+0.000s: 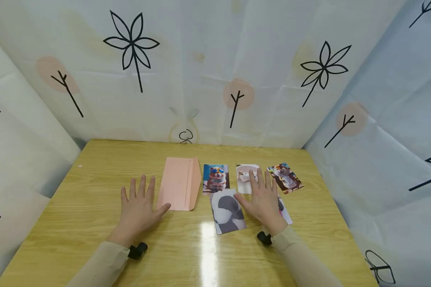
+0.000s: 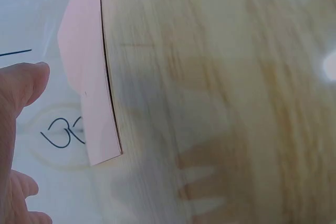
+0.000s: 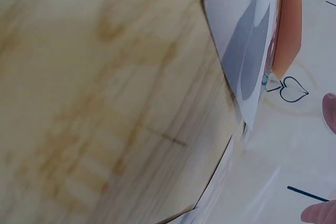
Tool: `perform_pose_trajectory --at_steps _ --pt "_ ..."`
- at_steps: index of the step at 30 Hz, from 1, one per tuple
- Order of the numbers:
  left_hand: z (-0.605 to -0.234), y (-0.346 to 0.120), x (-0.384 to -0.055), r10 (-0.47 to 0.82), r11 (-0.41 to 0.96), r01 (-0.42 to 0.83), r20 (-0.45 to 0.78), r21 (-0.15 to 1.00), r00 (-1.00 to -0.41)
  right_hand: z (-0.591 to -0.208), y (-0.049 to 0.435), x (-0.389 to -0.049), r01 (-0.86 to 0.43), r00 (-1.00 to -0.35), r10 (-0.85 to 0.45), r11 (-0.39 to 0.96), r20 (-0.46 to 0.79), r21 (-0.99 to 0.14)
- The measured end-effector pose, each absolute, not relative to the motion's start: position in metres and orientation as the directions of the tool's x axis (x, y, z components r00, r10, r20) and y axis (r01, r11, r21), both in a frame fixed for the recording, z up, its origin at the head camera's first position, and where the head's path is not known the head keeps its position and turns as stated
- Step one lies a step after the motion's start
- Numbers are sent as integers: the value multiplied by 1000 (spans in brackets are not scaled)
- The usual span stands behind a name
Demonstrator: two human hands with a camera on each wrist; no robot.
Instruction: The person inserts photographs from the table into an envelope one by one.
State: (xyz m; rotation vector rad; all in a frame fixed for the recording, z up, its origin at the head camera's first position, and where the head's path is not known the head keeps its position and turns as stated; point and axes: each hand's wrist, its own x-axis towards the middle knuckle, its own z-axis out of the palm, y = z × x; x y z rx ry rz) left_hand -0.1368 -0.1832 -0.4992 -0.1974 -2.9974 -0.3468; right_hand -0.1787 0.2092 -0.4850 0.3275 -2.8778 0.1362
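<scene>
On the counter (image 1: pixel 93 191), my left hand (image 1: pixel 138 209) lies flat, fingers spread, thumb touching the pink envelope (image 1: pixel 179 183). My right hand (image 1: pixel 262 199) rests open over the photos (image 1: pixel 228 211), gripping nothing.

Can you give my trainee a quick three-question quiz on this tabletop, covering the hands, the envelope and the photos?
1. True or false: the left hand grips the pink envelope.
2. Which photo lies nearest the envelope? A) the grey and white photo B) the goggled hamster photo C) the brown hamster photo
3. How do the fingers of the right hand lie?

Key
1. False: the hand lies flat on the wooden table, its thumb at the envelope's near corner.
2. B
3. Straight and spread, over the photos.
</scene>
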Motion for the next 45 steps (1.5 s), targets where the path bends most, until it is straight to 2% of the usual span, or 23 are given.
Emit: perform_pose_trajectory --at_steps 14,26,36,45 --pt "-499 -170 -140 76 957 113 148 266 -986 -488 210 -187 -295 -934 -249 942 258 -159" --pt "-495 -151 -145 24 930 77 152 358 -988 -490 202 -196 -353 -923 -269 877 277 -326" --pt "-496 -133 -150 -23 915 11 80 404 -997 -487 196 -198 -257 -966 -226 886 127 -386" --pt "-501 -126 -154 -76 904 -71 -5 421 -997 -492 187 -200 -202 -977 -214 881 21 -427"
